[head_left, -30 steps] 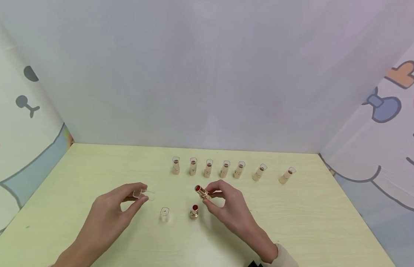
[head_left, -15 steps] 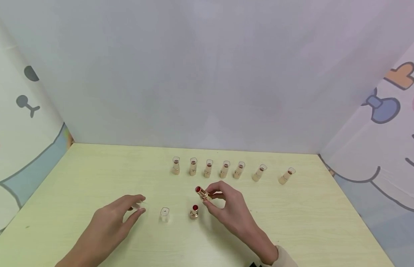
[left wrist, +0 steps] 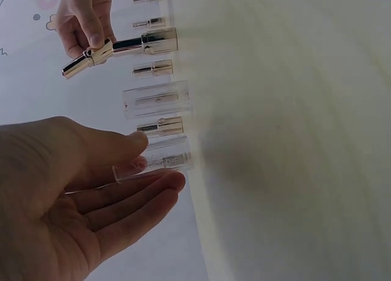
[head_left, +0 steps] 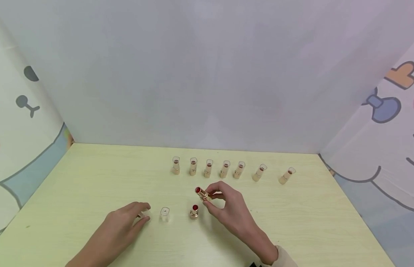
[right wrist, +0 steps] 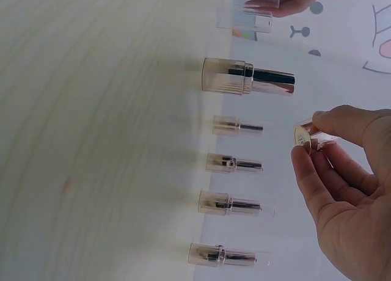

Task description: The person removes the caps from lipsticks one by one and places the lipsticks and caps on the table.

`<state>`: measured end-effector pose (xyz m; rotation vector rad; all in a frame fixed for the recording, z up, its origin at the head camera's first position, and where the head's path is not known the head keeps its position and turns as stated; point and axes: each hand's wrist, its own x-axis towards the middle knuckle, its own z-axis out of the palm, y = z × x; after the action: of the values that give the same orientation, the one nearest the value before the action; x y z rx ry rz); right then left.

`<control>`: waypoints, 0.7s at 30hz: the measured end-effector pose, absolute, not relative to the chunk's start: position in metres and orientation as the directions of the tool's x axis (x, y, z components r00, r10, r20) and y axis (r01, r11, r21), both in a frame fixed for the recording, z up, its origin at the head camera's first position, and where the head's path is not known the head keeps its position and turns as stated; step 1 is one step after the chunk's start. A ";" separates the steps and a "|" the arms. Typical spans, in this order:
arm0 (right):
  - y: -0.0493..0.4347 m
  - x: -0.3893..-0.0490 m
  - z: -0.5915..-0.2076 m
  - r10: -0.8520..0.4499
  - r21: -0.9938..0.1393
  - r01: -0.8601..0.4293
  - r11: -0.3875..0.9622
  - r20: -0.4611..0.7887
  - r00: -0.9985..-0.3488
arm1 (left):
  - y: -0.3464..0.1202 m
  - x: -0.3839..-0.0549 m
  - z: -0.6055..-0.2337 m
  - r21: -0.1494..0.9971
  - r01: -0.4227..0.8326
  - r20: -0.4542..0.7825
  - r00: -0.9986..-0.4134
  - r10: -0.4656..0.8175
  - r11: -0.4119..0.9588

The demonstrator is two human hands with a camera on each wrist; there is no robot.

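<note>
My right hand pinches an uncapped gold lipstick between thumb and fingers, tilted with its red tip toward the upper left. Below it, a second uncapped gold lipstick stands upright on the table. At the left, my left hand has thumb and fingertips around a clear cap, low at the tabletop. The fingers partly cover that cap in the head view. Another clear cap stands just to its right, between the left hand and the standing lipstick. The right wrist view shows the held lipstick's base.
Several lipsticks with clear caps stand in a row toward the back of the pale wood table; the leftmost capped lipstick and the rightmost capped lipstick mark its ends. A plain grey backdrop rises behind the table.
My left hand has lowered the clear cap toward the near side of the table, then shifted right beside the other cap. The right hand and its lipstick have hardly moved.
</note>
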<state>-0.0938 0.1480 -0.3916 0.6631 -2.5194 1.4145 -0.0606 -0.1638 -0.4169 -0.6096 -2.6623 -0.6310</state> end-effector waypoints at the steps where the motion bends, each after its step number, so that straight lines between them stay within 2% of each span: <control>1: 0.148 -0.094 -0.392 -0.293 -0.766 -0.461 0.448 0.362 -0.885 | -0.163 -0.061 -0.418 0.345 0.478 0.405 -0.852 0.331 0.808; 10: 0.152 -0.095 -0.394 -0.308 -0.748 -0.481 0.458 0.374 -0.875 | -0.159 -0.063 -0.416 0.439 0.420 0.298 -0.902 0.313 0.794; 21: 0.155 -0.094 -0.392 -0.323 -0.715 -0.515 0.472 0.403 -0.856 | -0.161 -0.062 -0.413 0.386 0.359 0.260 -0.926 0.274 0.850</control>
<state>-0.0936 0.1546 -0.3921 0.7254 -2.5067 1.3285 -0.0624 -0.1609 -0.4134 -0.4898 -2.8317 -0.6466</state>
